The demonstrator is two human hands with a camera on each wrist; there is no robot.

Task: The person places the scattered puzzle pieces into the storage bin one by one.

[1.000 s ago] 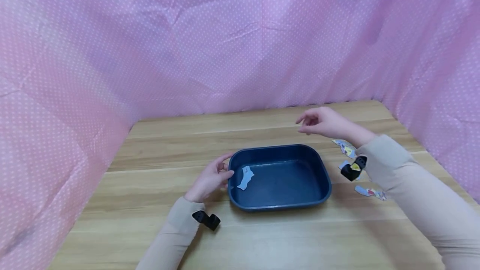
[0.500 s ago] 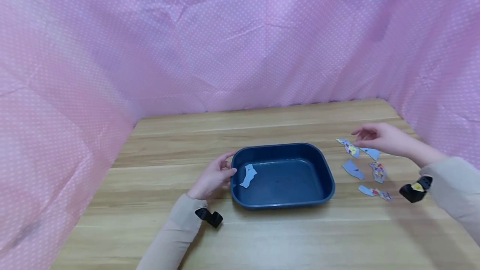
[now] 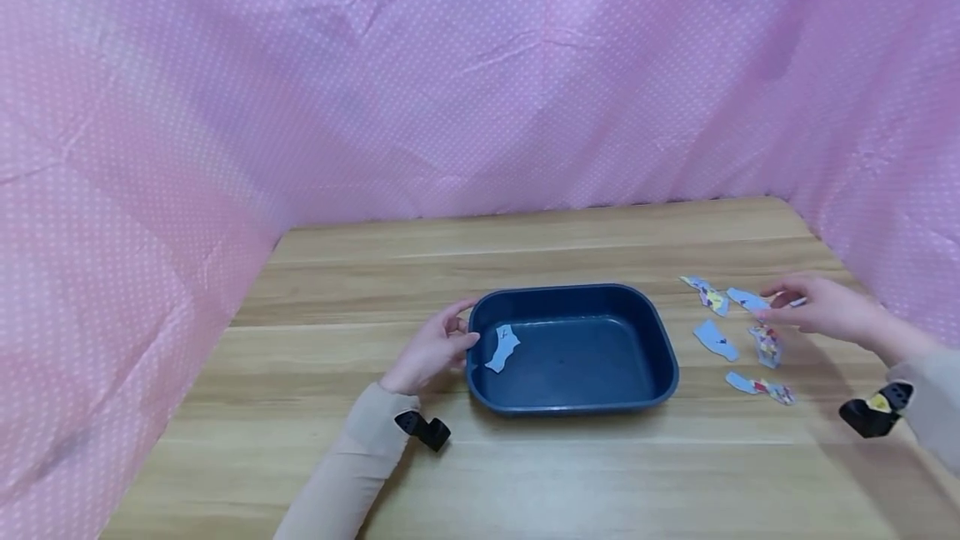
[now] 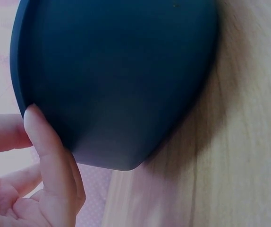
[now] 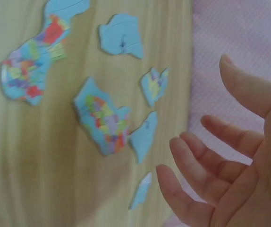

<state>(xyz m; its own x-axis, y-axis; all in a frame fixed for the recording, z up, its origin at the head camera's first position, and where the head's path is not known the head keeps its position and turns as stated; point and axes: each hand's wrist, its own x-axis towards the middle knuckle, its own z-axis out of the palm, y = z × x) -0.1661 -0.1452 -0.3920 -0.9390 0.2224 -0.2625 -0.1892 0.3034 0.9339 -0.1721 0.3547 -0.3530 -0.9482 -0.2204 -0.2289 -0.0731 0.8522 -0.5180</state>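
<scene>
In the head view my left hand (image 3: pixel 435 347) holds the left wall of a dark blue plastic tray (image 3: pixel 573 409). The left wrist view shows the thumb and a finger pinching the tray's rim (image 4: pixel 16 71). A light blue irregular flat piece (image 3: pixel 502 348), like a torn map or puzzle fragment, lies inside at the tray's left end. My right hand (image 3: pixel 821 311) hovers above similar fragments on the right. The right wrist view shows its fingers spread and holding nothing, beside a multicoloured piece (image 5: pixel 105 120), a plain blue piece (image 5: pixel 121 35) and a narrow blue sliver (image 5: pixel 141 190).
Right of the tray, several fragments lie on the wooden table (image 3: pixel 600 482), including a yellow-patterned piece (image 3: pixel 708 297), a blue piece (image 3: pixel 716 340) and a long coloured piece (image 3: pixel 761 388). Pink dotted cloth (image 3: pixel 480 90) hangs behind the table and along both sides.
My right hand has moved from behind the tray to the right, then lower over the fragments, uncovering several of them. The left hand stays on the tray. The head view has shifted slightly.
</scene>
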